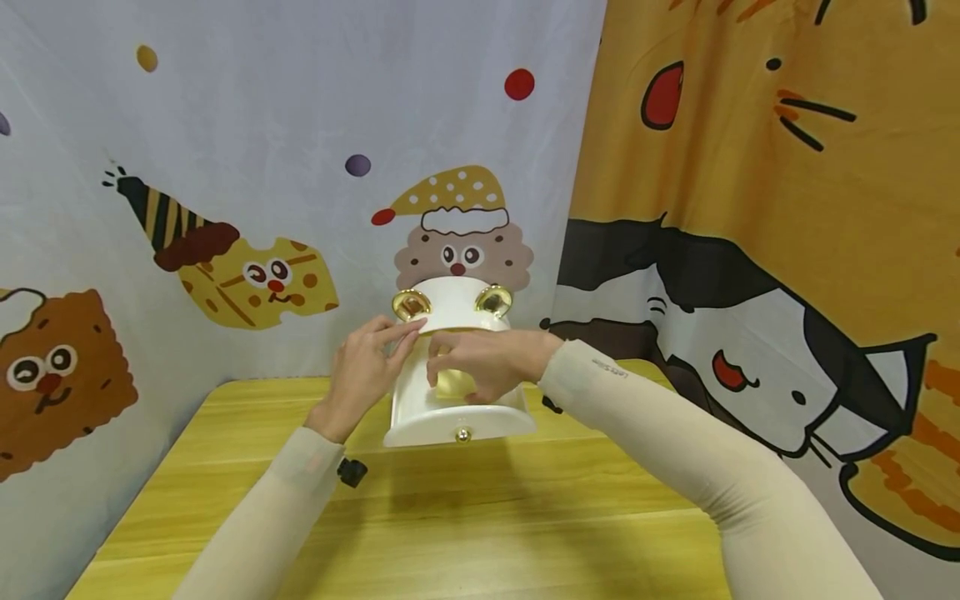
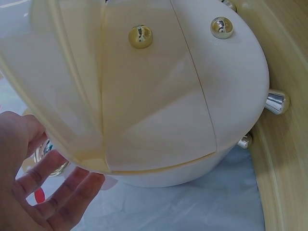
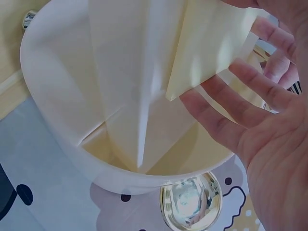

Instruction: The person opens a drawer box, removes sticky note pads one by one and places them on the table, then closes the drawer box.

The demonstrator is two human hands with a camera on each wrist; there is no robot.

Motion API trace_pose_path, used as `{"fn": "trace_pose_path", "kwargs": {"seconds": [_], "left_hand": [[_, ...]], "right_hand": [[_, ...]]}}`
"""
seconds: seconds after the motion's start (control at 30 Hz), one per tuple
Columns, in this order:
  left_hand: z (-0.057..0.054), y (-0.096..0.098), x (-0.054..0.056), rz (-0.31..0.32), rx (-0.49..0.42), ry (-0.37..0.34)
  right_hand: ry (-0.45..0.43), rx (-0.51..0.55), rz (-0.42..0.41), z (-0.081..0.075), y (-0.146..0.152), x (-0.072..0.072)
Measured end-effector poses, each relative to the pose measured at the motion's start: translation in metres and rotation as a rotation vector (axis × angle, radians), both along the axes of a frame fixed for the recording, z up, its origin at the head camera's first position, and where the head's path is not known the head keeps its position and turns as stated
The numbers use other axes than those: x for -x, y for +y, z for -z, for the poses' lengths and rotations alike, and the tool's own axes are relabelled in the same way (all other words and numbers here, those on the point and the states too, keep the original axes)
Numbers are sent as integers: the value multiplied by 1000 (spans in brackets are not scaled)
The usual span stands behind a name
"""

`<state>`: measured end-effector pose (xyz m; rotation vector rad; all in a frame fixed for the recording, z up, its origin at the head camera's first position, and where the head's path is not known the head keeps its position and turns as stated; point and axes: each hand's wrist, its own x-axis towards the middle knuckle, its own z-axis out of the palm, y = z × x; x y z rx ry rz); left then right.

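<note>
A white rounded box [image 1: 412, 392] with a raised lid [image 1: 450, 300] stands on the table. Two gold rings are on the lid, and a gold knob [image 1: 462, 435] sits at the box's front edge. My left hand [image 1: 367, 367] is at the lid's left edge, fingertips touching it; the left wrist view shows those fingers [image 2: 72, 192] fairly straight along the rim. Inside the opening, my right hand [image 1: 480, 358] holds a pale yellow flat rectangular piece [image 3: 211, 48] between thumb and fingers. White upright walls [image 3: 120, 62] stand beside this piece in the right wrist view.
The yellow wood-grain table [image 1: 450, 533] extends in front of the box. A small black object [image 1: 352, 472] shows beside the left wrist. Cartoon-printed cloths, one white [image 1: 300, 100] and one orange [image 1: 720, 167], hang behind and to the right.
</note>
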<state>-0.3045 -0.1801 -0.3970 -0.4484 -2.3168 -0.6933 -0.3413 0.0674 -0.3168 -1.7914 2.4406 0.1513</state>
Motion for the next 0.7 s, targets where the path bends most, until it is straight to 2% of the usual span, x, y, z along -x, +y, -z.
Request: {"fn": "trace_pose_path", "kwargs": {"seconds": [0.7], "left_hand": [[1,-1,1,4,8,14]], "right_hand": [[-15,178,-57,-24,14,-5]]}}
